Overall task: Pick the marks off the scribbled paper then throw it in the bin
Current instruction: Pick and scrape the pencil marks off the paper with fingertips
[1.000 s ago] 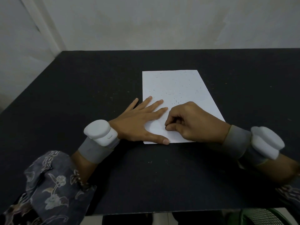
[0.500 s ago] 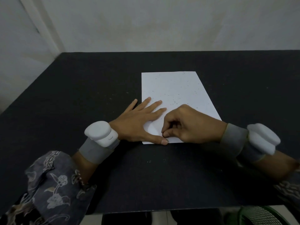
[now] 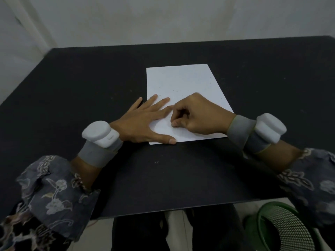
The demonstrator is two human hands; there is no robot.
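From the head camera, a white sheet of paper (image 3: 183,84) lies flat on a black table (image 3: 90,84). The paper is thin and smooth, a rectangle, with tiny dark marks (image 3: 176,91) dotted on it just past the fingers. The table top looks dull and a bit rough, with small pale specks on it.

The left hand (image 3: 141,122) lies flat on the near left corner of the paper. Its fingers are straight and spread out, and the thumb runs along the near edge. It presses the sheet down and grips nothing.

The right hand (image 3: 197,116) sits just beside it, on the near part of the paper. Its fingers are curled in tight, and the thumb and first finger meet at the paper in a pinch. The thing between them is too small to see. This hand hides a part of the sheet under it.

Each wrist has a grey band with a round white plastic block (image 3: 98,133) on top. Both sleeves (image 3: 52,192) are soft dark cloth with pale flowers.

Below the right arm, past the near table edge, stands a green bin (image 3: 282,227) made of wire mesh with a round rim. The right sleeve covers a part of it. A plain pale wall (image 3: 163,20) stands beyond the table.
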